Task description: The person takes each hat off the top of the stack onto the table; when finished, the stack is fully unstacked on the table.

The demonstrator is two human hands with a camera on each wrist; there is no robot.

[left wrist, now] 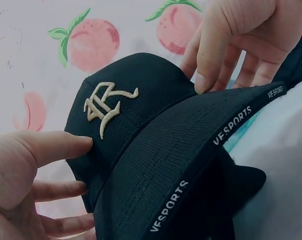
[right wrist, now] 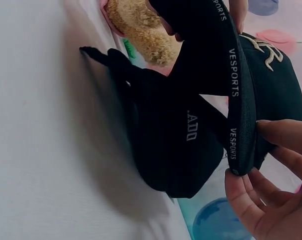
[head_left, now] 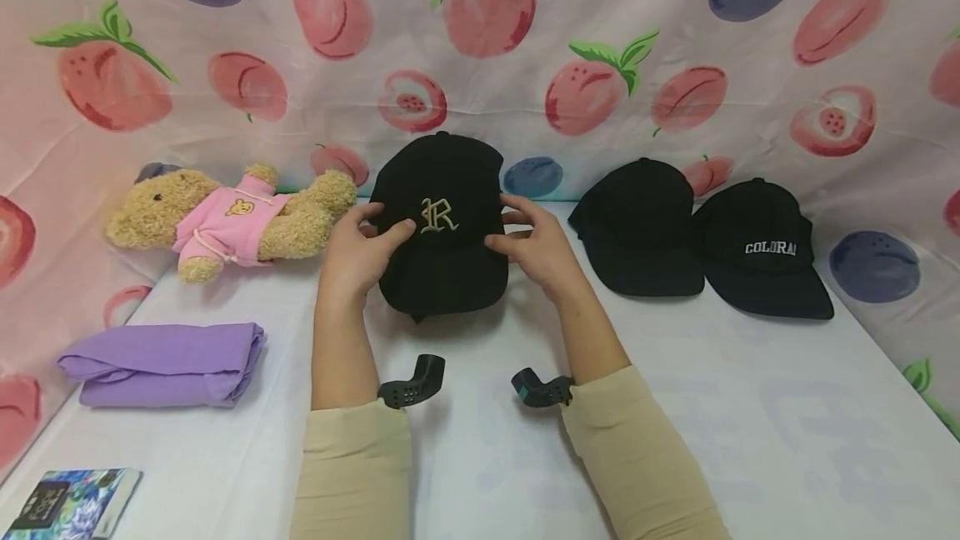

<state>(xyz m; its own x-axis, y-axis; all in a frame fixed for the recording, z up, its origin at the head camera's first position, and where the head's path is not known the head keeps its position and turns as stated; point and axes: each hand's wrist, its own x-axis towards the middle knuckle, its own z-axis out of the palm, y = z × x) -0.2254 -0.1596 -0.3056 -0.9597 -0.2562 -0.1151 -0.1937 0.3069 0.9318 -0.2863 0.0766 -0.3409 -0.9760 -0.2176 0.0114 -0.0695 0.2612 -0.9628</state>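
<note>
Both hands hold a black baseball cap [head_left: 444, 273] with a gold embroidered R, its brim toward me, at the middle of the table. At the cap's left side my left hand [head_left: 356, 250] pinches it, thumb on the front panel. My right hand [head_left: 534, 242] grips the opposite side, thumb near the base of the brim. White VESPORTS lettering runs along the brim edge [left wrist: 188, 175] in the left wrist view. Beneath the held cap, the right wrist view shows another black cap [right wrist: 163, 132] with white letters ending in ADO; the head view hides most of it.
Two black caps, a plain one [head_left: 637, 232] and a lettered one [head_left: 761, 261], stand side by side at the right. On the left lie a teddy bear [head_left: 232, 223] in a pink hoodie, a folded purple cloth [head_left: 161, 365] and a colourful booklet [head_left: 71, 502]. A fruit-print curtain [head_left: 495, 98] hangs behind.
</note>
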